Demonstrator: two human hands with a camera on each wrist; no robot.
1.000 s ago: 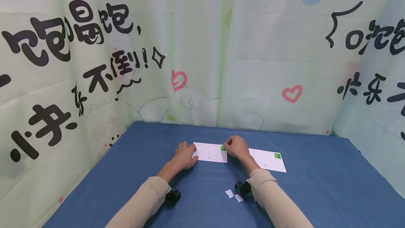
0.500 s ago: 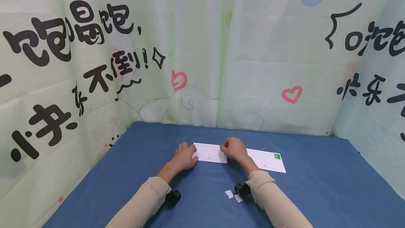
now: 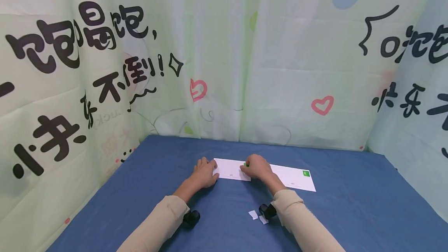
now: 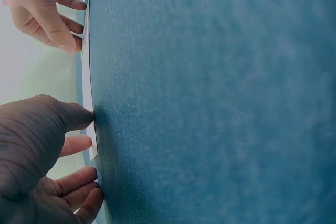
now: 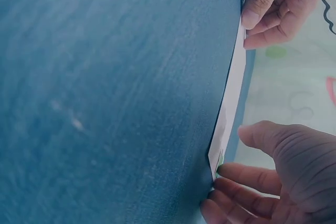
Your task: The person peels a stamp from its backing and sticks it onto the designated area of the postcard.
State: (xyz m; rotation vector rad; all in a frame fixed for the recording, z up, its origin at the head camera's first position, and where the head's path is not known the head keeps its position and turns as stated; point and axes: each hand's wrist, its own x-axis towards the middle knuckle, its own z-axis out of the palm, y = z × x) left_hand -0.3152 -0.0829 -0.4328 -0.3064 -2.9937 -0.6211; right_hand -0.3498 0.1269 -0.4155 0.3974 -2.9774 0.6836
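Observation:
A white envelope (image 3: 229,169) lies flat on the blue tabletop, small grey print at its near edge. My left hand (image 3: 203,172) rests on its left end, thumb at the near edge and fingers spread beyond. My right hand (image 3: 257,167) is over the right end, where a green stamp (image 3: 246,164) shows partly past the fingers. In the right wrist view, that hand's fingertips touch the envelope by the stamp (image 5: 221,157), with the thumb (image 5: 252,132) held apart. A second envelope (image 3: 294,179), bearing its own green stamp (image 3: 306,173), lies to the right, partly behind the right wrist.
Two small white paper scraps (image 3: 253,215) lie on the blue tabletop (image 3: 217,228), near the right wrist's black camera (image 3: 267,210). Another black camera (image 3: 191,217) sits under the left wrist. A pale printed curtain (image 3: 280,69) encloses the back and sides.
My right hand has shifted slightly left and nearer over the stamp, covering it half a second ago and now partly uncovering it. My left hand has stayed put.

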